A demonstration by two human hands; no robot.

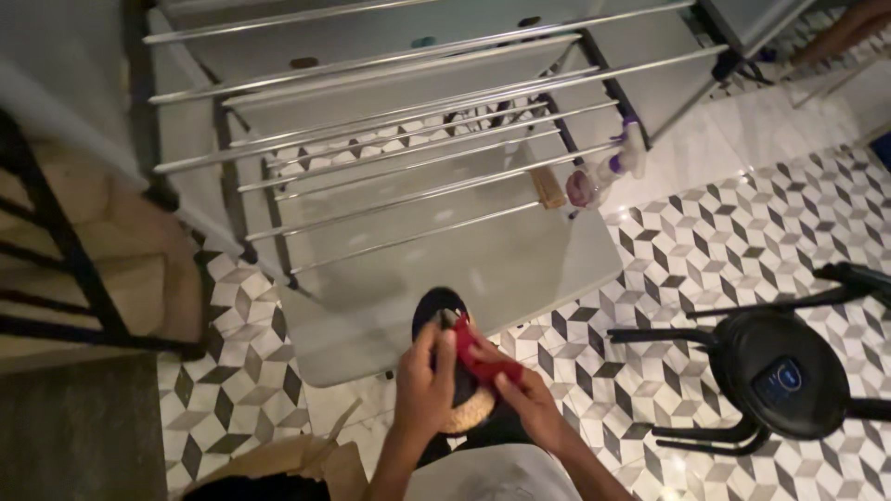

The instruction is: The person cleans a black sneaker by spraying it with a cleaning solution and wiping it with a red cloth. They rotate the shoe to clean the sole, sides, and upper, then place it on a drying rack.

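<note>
While the drying rack (408,158) stands unfolded with every rail bare, nothing hangs yet; the work looks barely begun. Stool (775,376) crowds the right, a box (297,459) the near left; tiled floor (705,250) between lies open. Left hand (422,390) and right hand (529,399) both closed on a red cloth (478,362), below the rack's near edge.

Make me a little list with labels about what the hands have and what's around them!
left hand: grips the red cloth from the left side
right hand: holds the other end of the cloth
cloth: red, small, bunched between both hands
rack: metal drying rack with bare bars, just ahead
spray bottle: by the rack's right side
stool: black, round, to the right
floor: patterned tiles
</note>
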